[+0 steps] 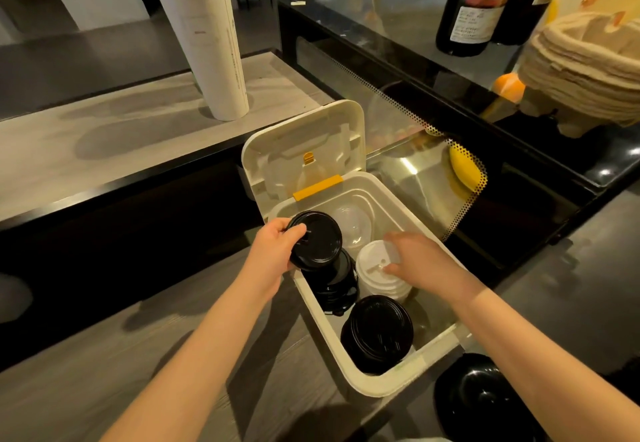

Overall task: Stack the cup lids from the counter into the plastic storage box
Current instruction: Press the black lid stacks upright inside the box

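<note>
Left hand (273,251) is gripping a black lid (317,240), thumb pressing on top and fingers curling round its left edge. It is holding the lid tilted, just above the left wall of the storage box (349,369). Directly below it, a black stack (337,285) is leaning against that same wall.

Right hand (422,261) is reaching in from the other side. Its fingers are lying loose and apart, not clamping anything, with the thumb tip touching the top of the white stack (377,271). That stack is sitting mid-box, just beside the leaning black one.

A second black pile (379,332) is filling the near corner and touching the front wall. Clear lids (349,223) are lying at the far end, with bare floor showing around them. A strip of bare floor is also showing along the right wall, under the right wrist.

The box's hinged cover (304,150) is standing open at the far edge, with its yellow latch (318,187) facing us. The box itself is sitting on the grey counter (104,355). More black lids (485,403) are waiting on the counter beside the box's near right corner.

On the raised ledge at far left, tall paper cups (204,43) are standing, well apart from the box. A dark bottle (474,5) and a stack of pulp trays (588,70) are sitting up on the right.
</note>
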Demonstrator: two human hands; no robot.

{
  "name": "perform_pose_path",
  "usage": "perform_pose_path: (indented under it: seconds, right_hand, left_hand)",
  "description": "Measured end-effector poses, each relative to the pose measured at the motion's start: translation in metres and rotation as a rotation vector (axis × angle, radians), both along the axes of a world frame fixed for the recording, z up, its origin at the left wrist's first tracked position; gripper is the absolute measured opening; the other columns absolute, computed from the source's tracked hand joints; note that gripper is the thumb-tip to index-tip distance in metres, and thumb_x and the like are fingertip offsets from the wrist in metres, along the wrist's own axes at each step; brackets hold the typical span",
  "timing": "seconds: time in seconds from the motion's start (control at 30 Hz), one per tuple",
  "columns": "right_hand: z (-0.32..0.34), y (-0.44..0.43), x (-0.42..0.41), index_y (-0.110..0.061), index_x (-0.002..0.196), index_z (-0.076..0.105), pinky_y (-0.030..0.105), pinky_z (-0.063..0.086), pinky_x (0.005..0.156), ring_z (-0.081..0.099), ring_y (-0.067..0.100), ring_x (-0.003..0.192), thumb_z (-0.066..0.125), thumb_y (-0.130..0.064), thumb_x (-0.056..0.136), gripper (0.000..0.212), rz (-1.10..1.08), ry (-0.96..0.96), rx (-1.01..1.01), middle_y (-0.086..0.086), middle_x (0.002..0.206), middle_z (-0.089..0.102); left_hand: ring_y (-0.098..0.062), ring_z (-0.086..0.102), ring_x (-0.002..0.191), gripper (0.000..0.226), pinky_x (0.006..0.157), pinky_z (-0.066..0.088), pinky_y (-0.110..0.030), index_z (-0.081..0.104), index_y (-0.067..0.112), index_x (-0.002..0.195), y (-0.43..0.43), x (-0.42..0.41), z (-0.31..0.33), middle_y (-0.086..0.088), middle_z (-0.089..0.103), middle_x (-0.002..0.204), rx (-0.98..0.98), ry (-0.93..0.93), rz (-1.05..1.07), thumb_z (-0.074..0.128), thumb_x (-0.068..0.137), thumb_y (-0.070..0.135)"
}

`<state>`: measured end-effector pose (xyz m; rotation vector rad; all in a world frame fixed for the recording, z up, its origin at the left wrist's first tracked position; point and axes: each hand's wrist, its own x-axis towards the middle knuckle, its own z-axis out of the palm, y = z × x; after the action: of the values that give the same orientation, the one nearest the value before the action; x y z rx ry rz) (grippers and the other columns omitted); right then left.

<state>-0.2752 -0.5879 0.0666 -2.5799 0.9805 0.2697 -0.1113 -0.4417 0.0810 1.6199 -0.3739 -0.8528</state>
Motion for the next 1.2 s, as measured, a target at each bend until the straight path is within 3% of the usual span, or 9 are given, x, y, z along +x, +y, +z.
perform_pose_path:
  seconds: [0.27, 0.37, 0.47, 0.63, 0.83, 0.97, 1.07, 1.2]
  right_hand:
    - [0.004, -0.005, -0.003, -0.014, 0.147, 0.026, 0.026, 0.026, 0.109, 0.030, 0.022, 0.137, 0.056, -0.015, 0.089, 0.065, 0.089, 0.041, 0.102, 0.008, 0.150, 0.031]
    - [0.005, -0.006, -0.004, -0.026, 0.150, 0.016, 0.025, 0.017, 0.113, 0.015, 0.015, 0.144, 0.060, -0.016, 0.087, 0.078, 0.216, 0.037, 0.147, -0.003, 0.158, 0.012]
    - [0.001, -0.004, -0.002, -0.032, 0.149, 0.017, 0.027, 0.020, 0.113, 0.011, 0.013, 0.145, 0.066, -0.013, 0.084, 0.083, 0.325, 0.144, 0.127, -0.009, 0.158, 0.004]
    - [-0.009, -0.002, -0.004, -0.036, 0.146, 0.026, 0.034, 0.031, 0.111, 0.021, 0.015, 0.142, 0.071, -0.016, 0.081, 0.082, 0.300, 0.123, 0.053, -0.010, 0.156, 0.016]
    - [-0.008, -0.004, -0.003, -0.031, 0.141, 0.035, 0.034, 0.039, 0.101, 0.035, 0.016, 0.130, 0.074, -0.022, 0.076, 0.076, 0.359, 0.089, -0.020, -0.005, 0.142, 0.037]
    - [-0.009, -0.004, -0.003, -0.029, 0.142, 0.034, 0.035, 0.038, 0.103, 0.035, 0.019, 0.131, 0.074, -0.022, 0.076, 0.078, 0.383, 0.099, -0.035, -0.003, 0.142, 0.038]
    - [0.003, -0.004, -0.011, -0.031, 0.146, 0.028, 0.025, 0.020, 0.112, 0.023, 0.017, 0.141, 0.066, -0.017, 0.083, 0.075, 0.277, -0.076, 0.084, -0.001, 0.154, 0.023]
    - [0.033, 0.018, -0.024, -0.043, 0.143, 0.029, 0.014, 0.020, 0.104, 0.023, -0.005, 0.135, 0.071, -0.022, 0.081, 0.078, 0.110, -0.470, 0.332, -0.022, 0.149, 0.024]
  left_hand:
    - [-0.022, 0.064, 0.087, 0.009, 0.084, 0.053, -0.042, 0.057, 0.009, 0.098, -0.003, -0.002, -0.002, -0.011, 0.065, 0.093, -0.007, 0.049, -0.026, 0.051, 0.094, 0.014]
    - [-0.022, 0.064, 0.087, 0.009, 0.082, 0.053, -0.040, 0.058, 0.009, 0.098, -0.003, -0.002, -0.003, -0.010, 0.065, 0.092, -0.008, 0.062, -0.033, 0.051, 0.094, 0.014]
    - [-0.019, 0.064, 0.083, 0.010, 0.077, 0.053, -0.035, 0.059, 0.008, 0.095, -0.002, -0.002, -0.003, -0.009, 0.065, 0.089, -0.012, 0.071, -0.040, 0.050, 0.094, 0.013]
    - [-0.019, 0.063, 0.083, 0.010, 0.072, 0.051, -0.031, 0.059, 0.008, 0.096, -0.001, -0.005, -0.003, -0.009, 0.064, 0.089, 0.003, 0.078, -0.040, 0.051, 0.094, 0.014]
    - [-0.015, 0.059, 0.075, 0.009, 0.061, 0.047, -0.025, 0.058, 0.009, 0.096, -0.001, -0.015, 0.000, -0.007, 0.063, 0.085, 0.000, 0.093, -0.048, 0.050, 0.094, 0.014]
    - [-0.015, 0.060, 0.075, 0.008, 0.064, 0.048, -0.026, 0.056, 0.009, 0.100, -0.001, -0.024, 0.006, -0.006, 0.063, 0.087, -0.015, 0.117, -0.025, 0.051, 0.094, 0.012]
    - [-0.016, 0.061, 0.078, 0.012, 0.069, 0.050, -0.029, 0.053, 0.010, 0.105, -0.002, -0.030, 0.008, -0.005, 0.063, 0.089, -0.003, 0.117, -0.001, 0.051, 0.093, 0.011]
    - [-0.018, 0.063, 0.082, 0.011, 0.070, 0.052, -0.032, 0.053, 0.009, 0.104, -0.002, -0.041, 0.004, -0.008, 0.065, 0.095, 0.025, 0.150, -0.044, 0.052, 0.093, 0.012]
